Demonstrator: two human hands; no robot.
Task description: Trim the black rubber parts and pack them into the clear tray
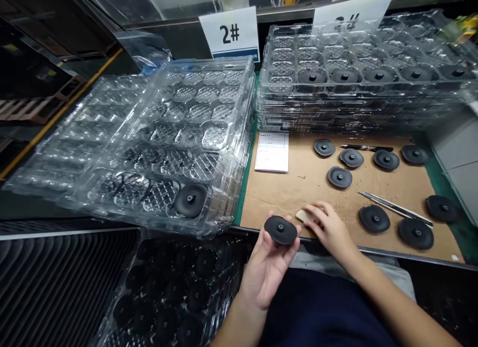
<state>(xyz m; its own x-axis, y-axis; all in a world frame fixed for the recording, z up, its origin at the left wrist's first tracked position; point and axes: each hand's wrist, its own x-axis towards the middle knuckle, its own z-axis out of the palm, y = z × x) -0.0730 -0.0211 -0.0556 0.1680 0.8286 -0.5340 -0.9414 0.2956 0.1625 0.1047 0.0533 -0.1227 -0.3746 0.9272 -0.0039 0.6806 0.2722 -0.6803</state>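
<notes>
From here I can read "2#" in bold black on a white card (228, 33) standing at the back of the station. A second white card (353, 13) to the right seems to carry the same "2#", partly hidden behind stacked clear plastic trays (358, 53). A blue strip (235, 54) along the first card's foot and the printed lines on a white sheet (271, 152) on the worktop (309, 187) are too small for me to read.
</notes>
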